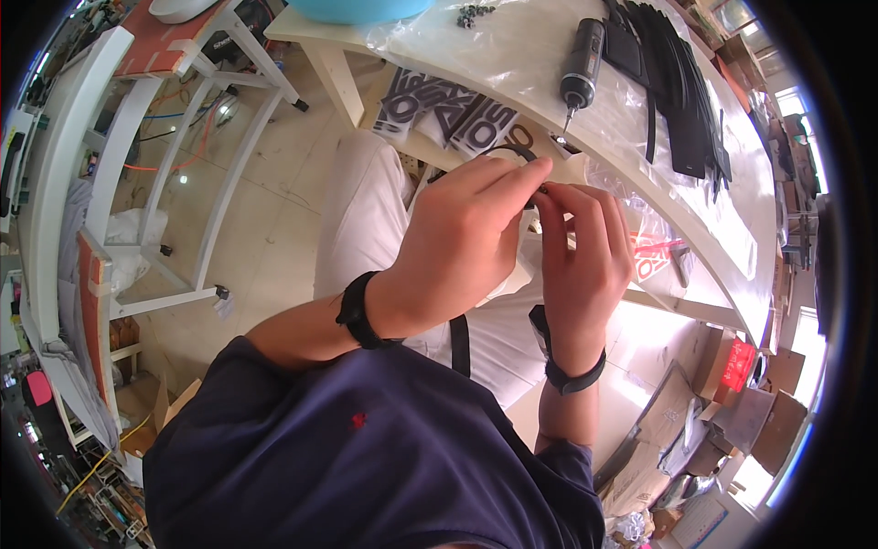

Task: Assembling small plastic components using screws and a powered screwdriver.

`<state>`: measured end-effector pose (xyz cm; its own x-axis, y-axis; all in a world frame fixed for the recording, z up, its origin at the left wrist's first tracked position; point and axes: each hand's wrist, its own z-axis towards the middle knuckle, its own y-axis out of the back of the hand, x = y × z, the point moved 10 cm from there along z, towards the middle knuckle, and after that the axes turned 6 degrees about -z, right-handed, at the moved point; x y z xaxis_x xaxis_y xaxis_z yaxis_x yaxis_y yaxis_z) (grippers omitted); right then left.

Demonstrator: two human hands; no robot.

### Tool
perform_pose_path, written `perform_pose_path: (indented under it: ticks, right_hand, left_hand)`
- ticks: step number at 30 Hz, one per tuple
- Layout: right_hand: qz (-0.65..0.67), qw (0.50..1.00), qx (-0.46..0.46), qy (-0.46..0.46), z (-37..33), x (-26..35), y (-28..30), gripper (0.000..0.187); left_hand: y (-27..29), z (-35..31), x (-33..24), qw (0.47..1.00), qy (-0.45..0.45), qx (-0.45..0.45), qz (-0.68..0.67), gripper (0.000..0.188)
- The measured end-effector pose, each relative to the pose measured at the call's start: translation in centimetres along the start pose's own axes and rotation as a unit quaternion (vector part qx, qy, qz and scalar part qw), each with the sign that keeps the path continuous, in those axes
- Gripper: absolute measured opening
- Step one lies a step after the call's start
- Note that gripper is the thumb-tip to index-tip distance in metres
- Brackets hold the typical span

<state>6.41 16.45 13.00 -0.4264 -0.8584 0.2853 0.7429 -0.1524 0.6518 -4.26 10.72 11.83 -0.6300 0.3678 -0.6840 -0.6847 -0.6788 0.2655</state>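
Both my hands are raised together near the table's front edge, over my lap. My left hand [457, 242] is closed, thumb and fingers pinching a thin black strap [514, 150] that curves up behind its knuckles. My right hand [590, 252] meets it, its thumb and forefinger closed on the strap's end, where a small dark piece shows between the fingertips. The fingers hide most of that piece, so its kind is unclear. Beyond them on the table lies a dark grey electric screwdriver [582, 69], its bit toward my hands. Several flat black straps [672, 91] lie to its right.
Clear plastic sheeting [521, 46] covers the white table. A heap of small dark parts [475, 15] and a blue basin [361, 7] sit at its far side. Printed bags [444, 110] lie on a shelf underneath. White metal frames [215, 183] stand left; cardboard boxes [768, 425] are at right.
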Motion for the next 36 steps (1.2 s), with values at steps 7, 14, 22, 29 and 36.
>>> perform_pose_path:
  ticks: [7,14,22,29,36]
  right_hand:
    - [-0.042,0.998,0.046,-0.004,0.2,-0.1,-0.6,0.012]
    - [0.107,0.981,0.041,-0.154,-0.5,-2.0,-0.5,0.014]
    - [-0.057,0.994,0.087,0.024,0.1,-0.1,-1.0,0.015]
    - [-0.012,0.996,0.052,0.069,0.6,0.2,-1.0,0.020]
    - [-0.033,0.998,0.053,0.027,0.8,-0.1,-0.5,0.015]
  left_hand:
    - [0.0,-0.2,-0.4,1.000,-0.013,0.008,0.014,0.034]
    - [0.3,-0.1,0.9,0.998,0.043,-0.008,-0.035,0.028]
    - [0.1,-0.2,1.1,0.999,0.037,0.016,-0.017,0.025]
    - [0.0,0.1,1.5,0.999,0.041,0.016,-0.018,0.024]
    - [-0.2,0.4,1.2,0.997,0.068,0.036,-0.008,0.022]
